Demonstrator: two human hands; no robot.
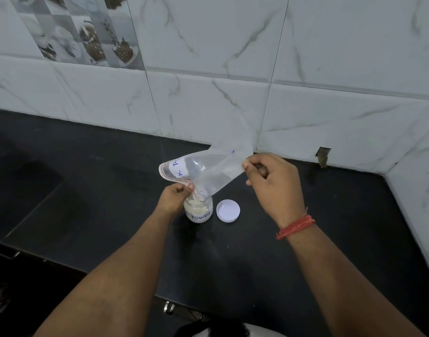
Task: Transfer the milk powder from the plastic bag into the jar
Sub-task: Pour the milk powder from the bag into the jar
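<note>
A clear plastic bag point(208, 166) with a white handwritten label is held tilted over a small glass jar point(199, 211). The bag's pink-edged mouth points down into the jar's opening. My left hand point(175, 198) pinches the bag's mouth right at the jar's rim. My right hand point(272, 183) pinches the bag's raised bottom corner, up and to the right of the jar. The jar stands upright on the black counter point(111, 190), bears a label reading "POWD", and holds pale clumpy powder. The bag looks almost empty, with only a powdery film inside.
The jar's white lid point(228, 211) lies upside down on the counter just right of the jar. A marble-tiled wall point(233, 69) rises behind and wraps around on the right. The counter's front edge runs close to my body.
</note>
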